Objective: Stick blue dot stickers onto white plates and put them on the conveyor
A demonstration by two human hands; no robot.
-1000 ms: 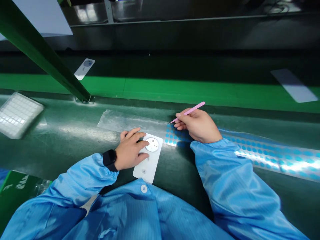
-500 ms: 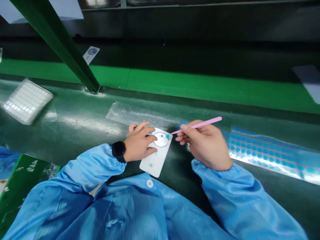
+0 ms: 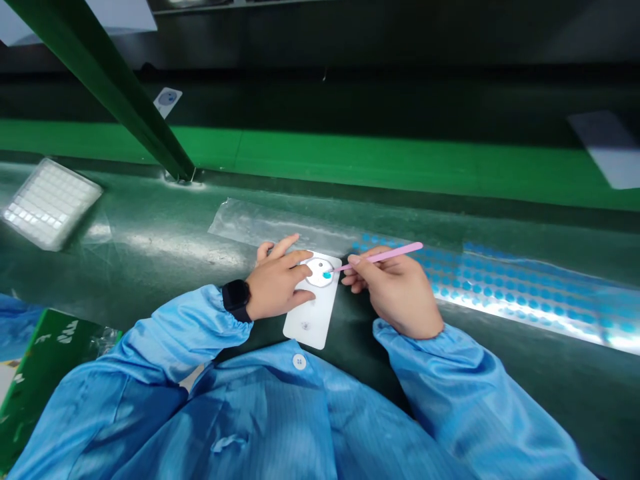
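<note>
A white rectangular plate (image 3: 319,315) with rounded corners lies on the green bench, close to my body. My left hand (image 3: 280,285) rests across its left edge, fingers spread, partly covering the outlined round area (image 3: 318,282). Pinched in my right hand (image 3: 403,293) are slim pink tweezers (image 3: 395,253). Their tip reaches a small blue dot (image 3: 327,275) on the round area; whether the tip still grips the dot I cannot tell.
Clear strips with rows of blue dots (image 3: 500,283) lie to the right. A white gridded tray (image 3: 53,203) sits at left near a slanted green post (image 3: 125,100). Another white plate (image 3: 167,100) lies beyond, on the green belt (image 3: 320,163).
My right hand and the tweezers have moved left, bringing the blue dot from the round area's right edge further inside it. The left hand stays spread on the plate. The view has shifted slightly.
</note>
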